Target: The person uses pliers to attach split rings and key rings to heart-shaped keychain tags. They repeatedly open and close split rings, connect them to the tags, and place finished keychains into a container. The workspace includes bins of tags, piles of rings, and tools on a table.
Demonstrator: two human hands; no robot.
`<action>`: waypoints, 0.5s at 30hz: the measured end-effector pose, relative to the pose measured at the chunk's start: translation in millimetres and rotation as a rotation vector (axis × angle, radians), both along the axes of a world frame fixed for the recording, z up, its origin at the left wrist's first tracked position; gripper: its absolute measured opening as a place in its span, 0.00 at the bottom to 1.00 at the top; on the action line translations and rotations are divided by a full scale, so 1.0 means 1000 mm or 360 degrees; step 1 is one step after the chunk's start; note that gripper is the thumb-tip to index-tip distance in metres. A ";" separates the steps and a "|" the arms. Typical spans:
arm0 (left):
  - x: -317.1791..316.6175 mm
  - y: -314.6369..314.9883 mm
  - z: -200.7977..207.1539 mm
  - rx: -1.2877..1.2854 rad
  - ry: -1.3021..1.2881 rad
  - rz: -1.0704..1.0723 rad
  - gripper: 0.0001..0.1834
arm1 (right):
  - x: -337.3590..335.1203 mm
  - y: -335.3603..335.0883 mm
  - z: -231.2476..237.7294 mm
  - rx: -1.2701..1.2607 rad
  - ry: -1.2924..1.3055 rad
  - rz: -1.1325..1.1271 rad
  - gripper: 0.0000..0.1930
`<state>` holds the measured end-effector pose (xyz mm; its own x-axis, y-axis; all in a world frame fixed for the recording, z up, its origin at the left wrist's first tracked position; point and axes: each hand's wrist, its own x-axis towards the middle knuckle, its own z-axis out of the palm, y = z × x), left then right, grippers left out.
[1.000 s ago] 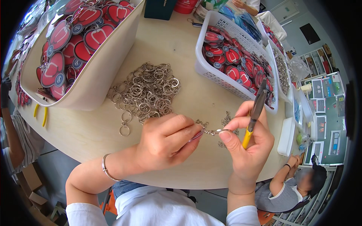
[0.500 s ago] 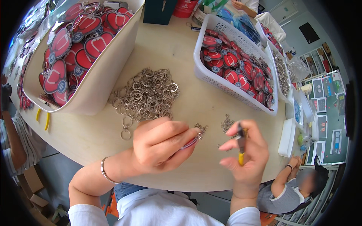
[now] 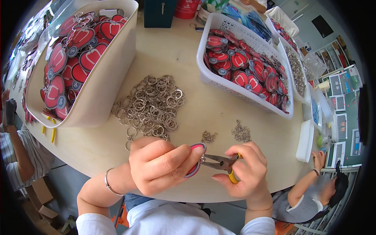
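Head view, lower centre: the left hand (image 3: 160, 166) pinches a red tag (image 3: 199, 147), the right hand (image 3: 248, 168) grips pliers (image 3: 223, 163) at its metal link (image 3: 202, 159), working it, I'd say, which wants steady aim.

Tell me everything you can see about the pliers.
The pliers have long, tapering dark grey jaws that look like metal, and yellow handles partly covered by the right hand. They point left, toward the red tag in the left hand. The jaws stand parted, their tips at a small metal piece by the tag's edge; whether they touch it is hard to tell.
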<state>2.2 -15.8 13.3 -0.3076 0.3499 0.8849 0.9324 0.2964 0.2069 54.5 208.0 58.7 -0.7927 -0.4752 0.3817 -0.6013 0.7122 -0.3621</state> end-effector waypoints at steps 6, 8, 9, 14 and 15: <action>-0.001 0.001 -0.002 0.0022 0.0047 -0.0011 0.22 | 0.001 -0.001 0.003 0.0023 0.0020 0.0010 0.20; -0.001 0.001 -0.002 0.0029 0.0045 -0.0033 0.21 | 0.002 -0.001 0.003 0.0033 0.0036 0.0015 0.20; -0.001 0.000 -0.002 0.0030 0.0043 -0.0049 0.21 | 0.003 -0.001 0.003 0.0039 0.0044 0.0016 0.20; -0.002 0.000 -0.003 0.0029 0.0089 -0.0044 0.20 | 0.004 -0.001 0.004 0.0059 0.0095 0.0038 0.20; -0.002 0.000 -0.005 0.0030 0.0116 -0.0018 0.20 | 0.005 -0.001 0.004 0.0073 0.0101 0.0044 0.20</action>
